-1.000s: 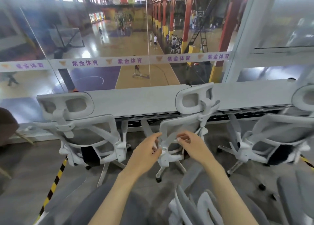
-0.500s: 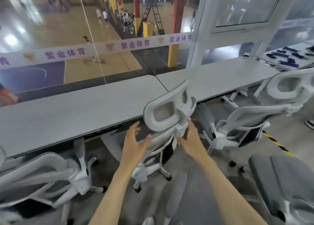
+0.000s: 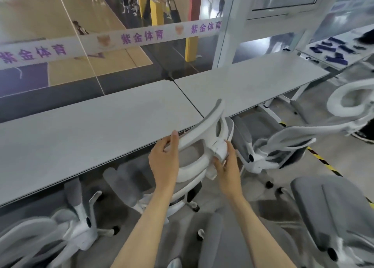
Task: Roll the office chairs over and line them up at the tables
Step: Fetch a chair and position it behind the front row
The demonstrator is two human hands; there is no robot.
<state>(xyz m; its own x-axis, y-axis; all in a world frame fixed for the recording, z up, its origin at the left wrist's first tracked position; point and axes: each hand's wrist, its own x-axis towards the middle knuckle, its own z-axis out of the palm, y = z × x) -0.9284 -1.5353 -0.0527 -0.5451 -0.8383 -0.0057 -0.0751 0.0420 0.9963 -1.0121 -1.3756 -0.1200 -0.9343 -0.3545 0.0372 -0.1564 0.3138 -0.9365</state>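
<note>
The left table point(image 3: 91, 138) and right table point(image 3: 253, 81) meet end to end and run from 9 o'clock to 2 o'clock along the glass. Four chairs sit on the floor on our side of them. The near chair point(image 3: 327, 213) is at 4 o'clock, well back from the tables. The left chair point(image 3: 81, 227) is at 8 o'clock with its base by the table edge, and the right chair point(image 3: 261, 158) is at 2 o'clock, leaning back towards us.

The middle chair point(image 3: 192, 172) is dead ahead at 12 o'clock, just short of the table edge and close to the seam between the two tables. Its headrest point(image 3: 204, 123) slants up towards 1 o'clock, so we judge that it stands askew to the table.

We hold this chair with both hands. Our left hand point(image 3: 165, 162) grips the 9 o'clock end of the headrest frame, fingers point(image 3: 162, 147) wrapped behind it and thumb up. Our right hand point(image 3: 228, 166) holds the white joint under the headrest, fingers point(image 3: 218, 164) curled beneath.

We take this to be the lining-up step for the middle chair, with the near chair not yet brought in. The next move probably calls for a twist to square the back to the table. After that comes a straight push towards 12 o'clock, kept clear of the right chair just beside it.
</note>
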